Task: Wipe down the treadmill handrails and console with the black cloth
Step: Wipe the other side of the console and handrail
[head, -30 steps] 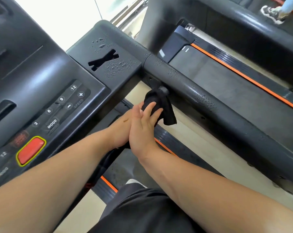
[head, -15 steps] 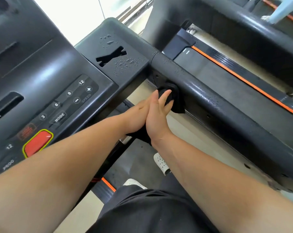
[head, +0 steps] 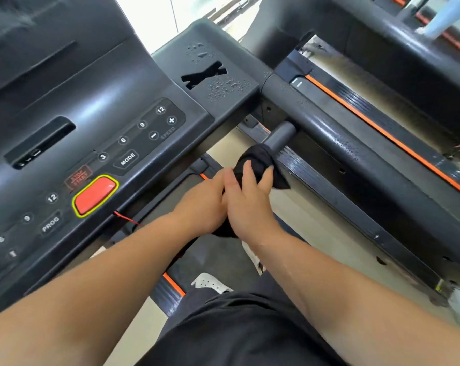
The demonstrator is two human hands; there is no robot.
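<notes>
The black cloth [head: 260, 157] is wrapped around the short grey inner grip bar [head: 281, 134] that sticks out below the right handrail [head: 337, 138]. My right hand [head: 247, 204] grips the cloth from the right, fingers curled over it. Pressed against it from the left, my left hand [head: 202, 204] holds the cloth's lower part, and a bit of cloth shows under both wrists. The dark console [head: 96, 120] with its number buttons lies to the left. Water drops dot the handrail and the console's corner.
A red stop button [head: 95, 195] with a yellow rim sits on the console, a thin red cord hanging below it. The treadmill belt and my white shoe [head: 210, 283] are underneath. A neighbouring treadmill [head: 382, 107] with orange trim runs along the right.
Both hands slid the cloth back along the short grip bar, away from its joint with the handrail, so the bar's grey base is now bare. The camera view shifted left.
</notes>
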